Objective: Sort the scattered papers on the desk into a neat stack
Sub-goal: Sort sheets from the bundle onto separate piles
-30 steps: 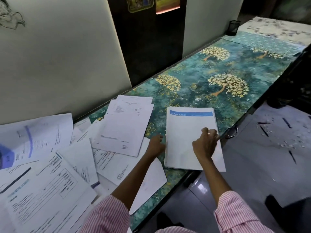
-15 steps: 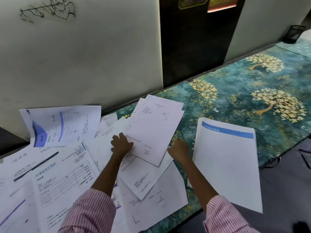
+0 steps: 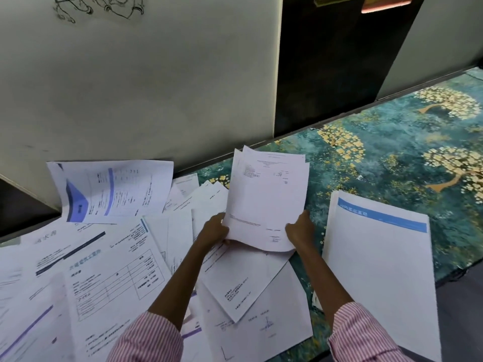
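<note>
A few white printed sheets [image 3: 266, 194] are lifted off the desk, tilted up toward me. My left hand [image 3: 213, 229] grips their lower left corner and my right hand [image 3: 300, 228] grips their lower right edge. To the right lies a neat stack [image 3: 376, 270] with a blue header band on top, near the desk's front edge. Several loose papers [image 3: 104, 270] lie scattered and overlapping across the left half of the desk, some directly under my hands.
The desk [image 3: 392, 158] has a teal cover with golden trees. A grey partition wall [image 3: 156, 87] and a dark panel [image 3: 326, 61] stand along its back edge. One blue-and-white sheet [image 3: 109, 189] leans against the wall.
Both hands left the blue-header stack, moved left to the scattered pile, took hold of a few sheets and raised them off the desk. My view swung left.
</note>
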